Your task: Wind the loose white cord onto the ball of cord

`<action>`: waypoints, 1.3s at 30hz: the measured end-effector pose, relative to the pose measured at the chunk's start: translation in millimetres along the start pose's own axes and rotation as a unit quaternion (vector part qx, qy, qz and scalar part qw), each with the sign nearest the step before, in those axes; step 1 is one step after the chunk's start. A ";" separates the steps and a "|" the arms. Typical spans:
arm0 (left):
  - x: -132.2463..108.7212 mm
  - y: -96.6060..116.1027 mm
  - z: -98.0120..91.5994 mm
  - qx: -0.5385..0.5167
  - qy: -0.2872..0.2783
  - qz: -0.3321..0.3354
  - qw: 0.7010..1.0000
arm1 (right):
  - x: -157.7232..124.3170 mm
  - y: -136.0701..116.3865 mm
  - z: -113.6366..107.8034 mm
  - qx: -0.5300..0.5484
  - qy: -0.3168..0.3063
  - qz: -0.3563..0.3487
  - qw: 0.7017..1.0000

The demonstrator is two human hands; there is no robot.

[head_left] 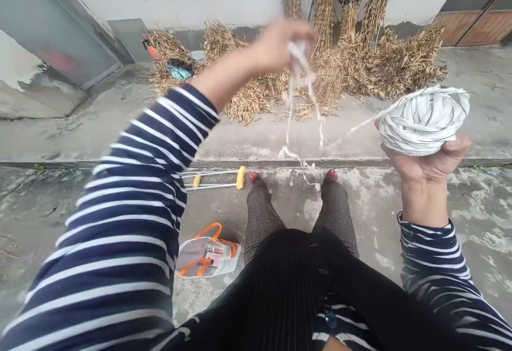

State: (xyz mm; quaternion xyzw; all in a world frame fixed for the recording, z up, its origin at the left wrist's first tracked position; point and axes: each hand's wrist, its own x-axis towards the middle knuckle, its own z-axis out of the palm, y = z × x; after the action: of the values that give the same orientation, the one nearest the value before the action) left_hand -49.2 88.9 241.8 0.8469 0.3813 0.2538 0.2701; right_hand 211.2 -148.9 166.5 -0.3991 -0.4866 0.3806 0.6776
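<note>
My left hand (280, 47), blurred by motion, is raised at the upper middle with its fingers closed round the white strip (299, 57). Loose, crinkled lengths hang below it toward the ground between my feet. At the right, my right hand (426, 167) holds a large wound bundle of white cord (426, 119) from below, palm up. One strand runs from the bundle toward the hanging lengths in the middle.
Dried stalk bundles (326, 4) lean on the wall, with loose dry stalks (400, 65) at their base. A yellow-ended metal crutch-like frame (240, 177) and a bag with orange handles (210, 252) lie left of my feet. A low step edge crosses ahead.
</note>
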 end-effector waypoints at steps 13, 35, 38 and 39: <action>-42.6 -139.8 118.0 -0.030 -0.079 -0.055 0.995 | 6.3 19.7 -2.6 -0.020 -0.063 0.080 0.995; -98.9 -61.4 169.2 -0.299 -0.103 0.038 0.948 | 11.2 59.3 -21.0 0.032 -0.132 0.288 0.948; -100.0 -92.7 174.7 -0.175 -0.054 0.018 0.983 | 2.9 64.8 -18.2 0.060 -0.144 0.308 0.939; -101.0 -101.3 178.0 -0.140 -0.046 -0.004 0.989 | 0.6 66.6 -16.2 0.066 -0.151 0.314 0.935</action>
State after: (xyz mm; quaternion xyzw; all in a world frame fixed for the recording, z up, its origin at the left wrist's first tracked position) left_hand -46.2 20.0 24.1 0.8098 0.3328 0.2644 0.4045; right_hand 218.5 -125.0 102.6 -0.4234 -0.4068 0.6611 0.4670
